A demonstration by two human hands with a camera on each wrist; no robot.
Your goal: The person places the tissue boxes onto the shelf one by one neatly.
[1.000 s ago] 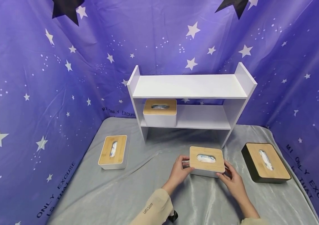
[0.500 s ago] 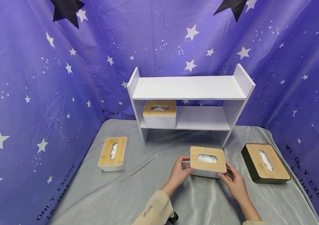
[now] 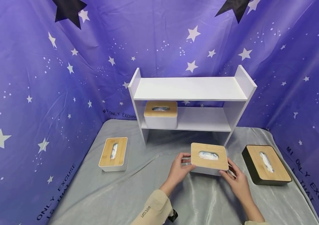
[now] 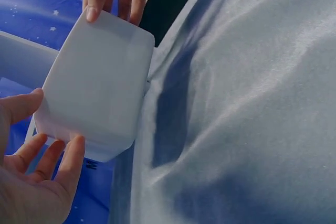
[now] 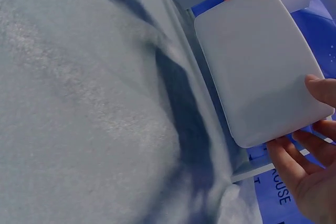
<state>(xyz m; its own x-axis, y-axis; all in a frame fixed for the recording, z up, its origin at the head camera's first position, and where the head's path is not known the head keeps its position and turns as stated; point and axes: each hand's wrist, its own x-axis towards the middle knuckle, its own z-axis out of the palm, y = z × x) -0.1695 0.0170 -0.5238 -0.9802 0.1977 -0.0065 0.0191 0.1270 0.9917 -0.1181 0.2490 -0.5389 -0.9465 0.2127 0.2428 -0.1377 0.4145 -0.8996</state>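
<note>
Backdrop [image 3: 64,78] reads "MI ONLY EXCUSE IS THAT"; sleeve [image 3: 151,209] label unclear.

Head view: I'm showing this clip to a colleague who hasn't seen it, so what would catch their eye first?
Probably the two hands, left hand and right hand, gripping the ends of a white tissue box with a bamboo lid, lifted just above the grey cloth. Behind it stands a white shelf with a similar box on its lower board. All around hangs a purple star-printed backdrop.
</note>
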